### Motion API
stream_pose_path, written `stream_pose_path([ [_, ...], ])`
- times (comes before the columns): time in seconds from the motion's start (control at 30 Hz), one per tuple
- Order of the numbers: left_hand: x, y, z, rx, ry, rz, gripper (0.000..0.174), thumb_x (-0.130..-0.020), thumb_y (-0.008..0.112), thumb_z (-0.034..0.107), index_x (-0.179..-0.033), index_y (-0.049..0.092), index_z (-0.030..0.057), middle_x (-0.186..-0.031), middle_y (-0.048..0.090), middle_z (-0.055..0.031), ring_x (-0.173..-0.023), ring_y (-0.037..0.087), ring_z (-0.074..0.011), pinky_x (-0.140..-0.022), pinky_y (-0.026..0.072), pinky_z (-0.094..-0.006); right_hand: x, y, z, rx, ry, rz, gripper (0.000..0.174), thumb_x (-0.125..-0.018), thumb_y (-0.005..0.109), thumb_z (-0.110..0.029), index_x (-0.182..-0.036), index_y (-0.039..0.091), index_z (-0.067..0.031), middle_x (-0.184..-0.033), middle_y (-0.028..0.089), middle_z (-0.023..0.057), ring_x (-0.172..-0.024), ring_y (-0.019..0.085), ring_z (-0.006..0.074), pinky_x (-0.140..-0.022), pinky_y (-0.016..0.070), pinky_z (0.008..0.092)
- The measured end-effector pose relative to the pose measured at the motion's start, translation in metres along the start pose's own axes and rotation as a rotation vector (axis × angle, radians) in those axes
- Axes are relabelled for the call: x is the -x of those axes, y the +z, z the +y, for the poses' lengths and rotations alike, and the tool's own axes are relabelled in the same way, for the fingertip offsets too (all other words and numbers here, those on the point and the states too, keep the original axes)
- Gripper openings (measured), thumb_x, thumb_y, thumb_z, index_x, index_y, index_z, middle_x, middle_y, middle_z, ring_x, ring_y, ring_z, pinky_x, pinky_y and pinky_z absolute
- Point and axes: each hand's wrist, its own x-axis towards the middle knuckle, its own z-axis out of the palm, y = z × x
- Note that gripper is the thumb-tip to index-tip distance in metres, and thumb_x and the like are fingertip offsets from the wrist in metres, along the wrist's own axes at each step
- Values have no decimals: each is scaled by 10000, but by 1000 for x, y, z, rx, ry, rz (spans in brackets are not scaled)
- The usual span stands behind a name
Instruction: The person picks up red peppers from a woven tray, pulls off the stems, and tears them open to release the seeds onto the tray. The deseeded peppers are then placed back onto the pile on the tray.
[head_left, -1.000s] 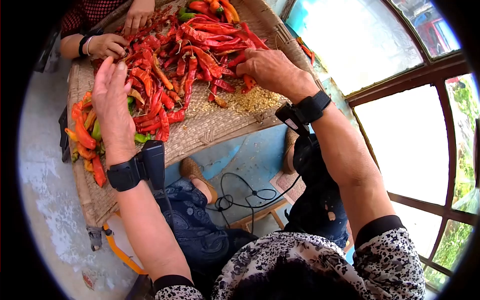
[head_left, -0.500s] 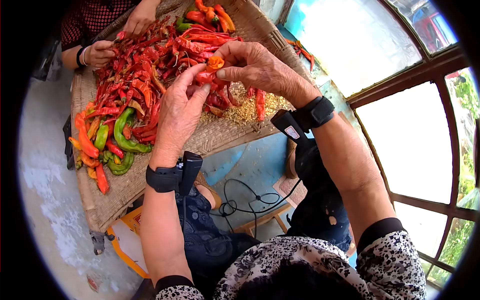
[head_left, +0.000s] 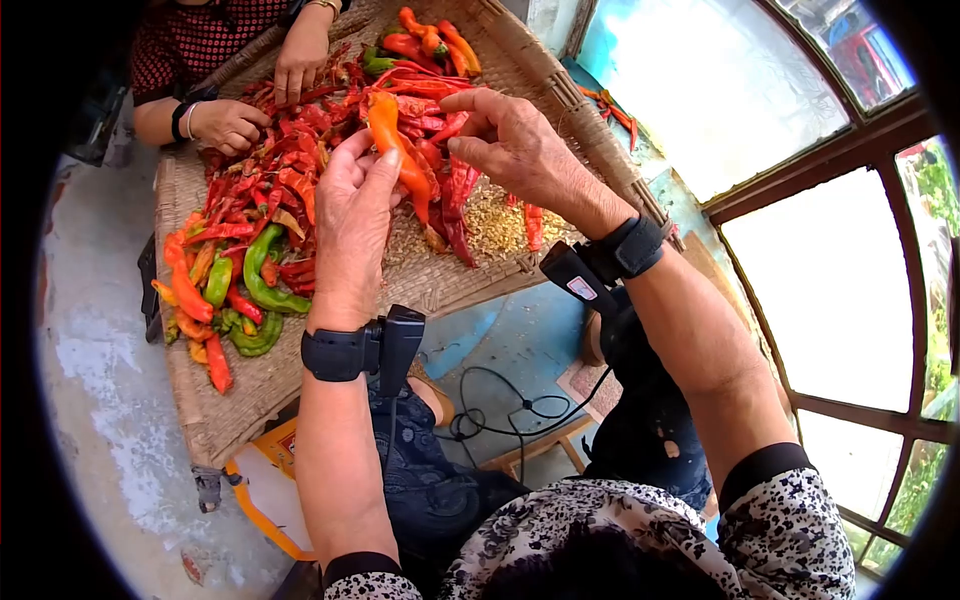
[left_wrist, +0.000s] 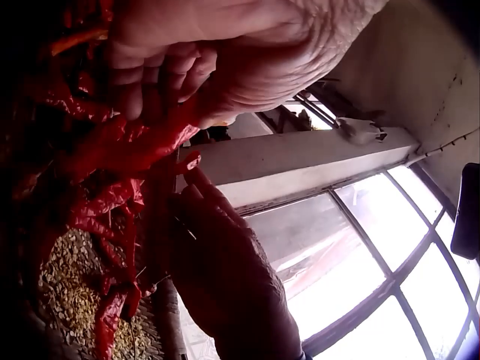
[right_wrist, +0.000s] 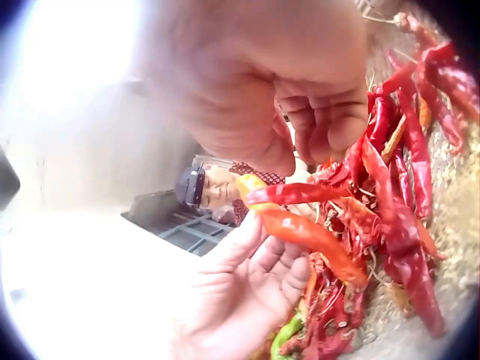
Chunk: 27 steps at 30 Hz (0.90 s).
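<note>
In the head view, my left hand (head_left: 352, 215) pinches an orange chili pepper (head_left: 398, 150) between thumb and fingers, over the pile of red chilies (head_left: 285, 160). The pepper stands slanted, its reddish end pointing down. Just right of it is my right hand (head_left: 535, 150), fingers loosely bent, with a gap between forefinger and thumb and nothing seen in it. The right wrist view shows the same orange pepper (right_wrist: 307, 236) in the left hand (right_wrist: 244, 300), with a red chili (right_wrist: 296, 193) crossing it. The right hand's bent fingertips (right_wrist: 349, 133) are above the pepper there.
Green and orange peppers (head_left: 262, 270) lie at the left of the woven tray (head_left: 240, 400), more at its far corner. Loose seeds (head_left: 500, 225) are scattered at the right. Across the tray, another person's hands (head_left: 228, 125) touch the pile. A window (head_left: 820, 300) stands at the right.
My hands came together from opposite sides of the pile, then parted slightly. The left now holds the orange pepper. Another person's hand lifted a red piece and is back on the pile.
</note>
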Motion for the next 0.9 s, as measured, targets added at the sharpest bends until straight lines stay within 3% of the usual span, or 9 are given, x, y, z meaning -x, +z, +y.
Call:
stream_pose_path([
  [0.07, 1, -8, 5, -68, -6, 9, 390, -944, 545, 233, -1244, 475, -5, -1012, 577, -22, -890, 556, -75, -780, 443, -222, 1, 0, 6, 118, -72, 73, 285, -815, 631, -104, -1050, 585, 51, -746, 657, 126, -645, 630, 200, -609, 509, 331],
  [0.13, 2, -14, 5, -73, 25, -3, 371, -945, 537, 227, -1232, 476, 0, -1063, 564, -40, -916, 557, -87, -797, 454, -238, 5, -3, 0, 171, 33, -115, 328, -882, 619, -160, -1162, 566, 3, -739, 597, 60, -676, 585, 138, -628, 488, 289],
  [0.33, 19, -7, 12, -150, 130, -140, 313, -942, 535, 183, -1193, 478, 5, -1084, 575, -66, -982, 553, -121, -853, 461, -270, 12, 6, -10, 54, -64, -176, 365, -887, 641, -266, -1141, 577, -13, -814, 614, 72, -736, 592, 149, -654, 486, 304],
  [0.47, 44, -3, 24, -371, 440, -21, 278, -915, 569, 136, -1147, 508, -5, -1023, 585, -99, -910, 566, -159, -795, 460, -269, 10, -6, -22, -207, -102, -331, 340, -885, 640, -242, -1115, 603, 5, -798, 632, 66, -727, 579, 123, -655, 478, 292],
  [0.5, 52, -1, 32, -433, 594, -23, 278, -904, 580, 157, -1125, 519, -1, -1007, 590, -111, -883, 572, -190, -784, 462, -285, 10, -15, -27, -219, -45, -450, 375, -894, 636, -277, -1156, 585, -14, -950, 637, 33, -865, 573, 92, -788, 474, 259],
  [0.53, 60, 1, 41, -493, 748, -27, 279, -893, 591, 178, -1102, 531, 4, -992, 595, -124, -856, 579, -222, -773, 465, -302, 13, -20, -29, -378, 65, -512, 379, -892, 640, -286, -1152, 589, -15, -938, 624, 20, -873, 556, 77, -783, 472, 252],
  [0.7, 105, 24, 77, -210, 943, -177, 280, -839, 633, 283, -900, 580, 15, -948, 631, -161, -730, 629, -288, -665, 517, -374, 19, -31, -30, -233, 58, -463, 366, -890, 644, -296, -1136, 603, -28, -887, 601, 6, -834, 536, 69, -729, 457, 238],
  [0.8, 115, 35, 76, -403, 1050, -61, 413, -848, 663, 334, -1035, 417, 59, -831, 512, -113, -648, 542, -229, -541, 505, -334, 21, -29, -20, -138, -16, -364, 344, -901, 627, -296, -1111, 612, -24, -850, 606, 8, -794, 536, 71, -665, 445, 246],
  [0.9, 124, 30, 71, -366, 1000, -116, 433, -795, 722, 247, -1049, 418, 73, -904, 525, -128, -689, 561, -253, -551, 533, -342, 18, -26, -13, -65, 73, -319, 295, -911, 610, -262, -1073, 620, -16, -768, 620, 14, -711, 568, 109, -630, 464, 277],
])
